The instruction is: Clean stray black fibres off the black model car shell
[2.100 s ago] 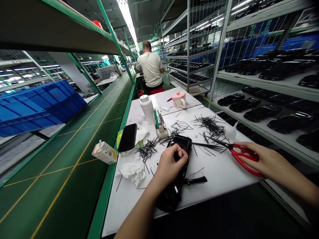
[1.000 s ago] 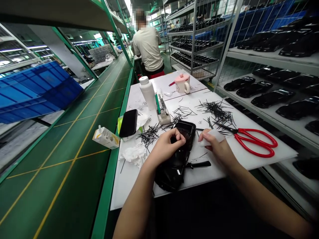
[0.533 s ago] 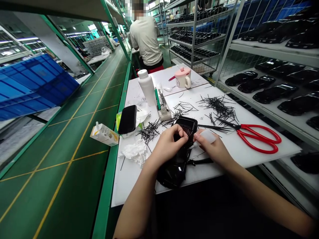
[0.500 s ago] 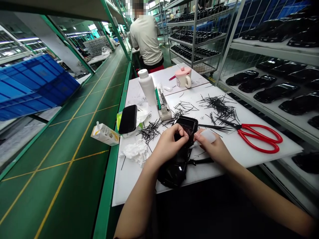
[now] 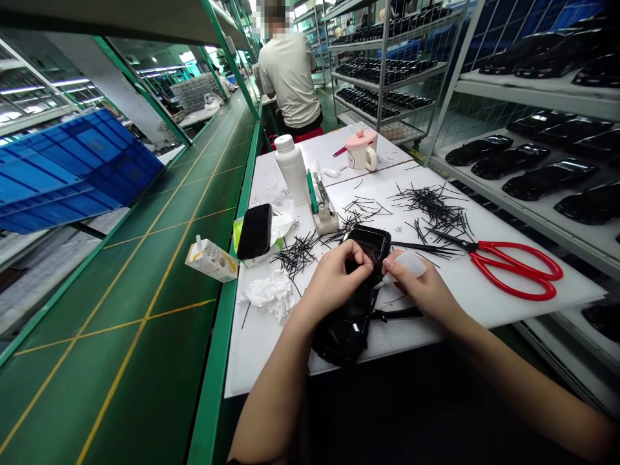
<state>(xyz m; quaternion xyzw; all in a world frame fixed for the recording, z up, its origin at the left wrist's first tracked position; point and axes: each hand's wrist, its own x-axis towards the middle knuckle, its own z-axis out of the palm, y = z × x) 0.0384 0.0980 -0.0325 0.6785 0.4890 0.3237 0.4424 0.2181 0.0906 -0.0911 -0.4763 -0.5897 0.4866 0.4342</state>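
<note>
A glossy black model car body point(image 5: 343, 329) lies lengthwise at the near edge of the white worktable, its far end beneath my hands. My left hand point(image 5: 341, 271) is over the car, thumb and fingertips pinched together; whatever is between them is too small to make out. Beside the car's right edge, my right hand point(image 5: 421, 284) is closed with a small translucent white piece point(image 5: 411, 263) held in it. Its fingertips are at the car's side. Right of my right hand lie red-handled scissors point(image 5: 518, 268), blades partly over thin black strips point(image 5: 433, 206).
Left on the table are a phone point(image 5: 254, 231), crumpled tissue point(image 5: 271, 294) and a drink carton point(image 5: 210, 259). A white bottle point(image 5: 292, 171) and lidded mug point(image 5: 362, 150) stand farther back. A green conveyor point(image 5: 159, 284) runs left; racks of black car bodies point(image 5: 547, 177) stand right. A person point(image 5: 289, 77) sits ahead.
The whole view has shifted slightly, so things appear a little farther right. Both hands keep nearly the same pose at the car.
</note>
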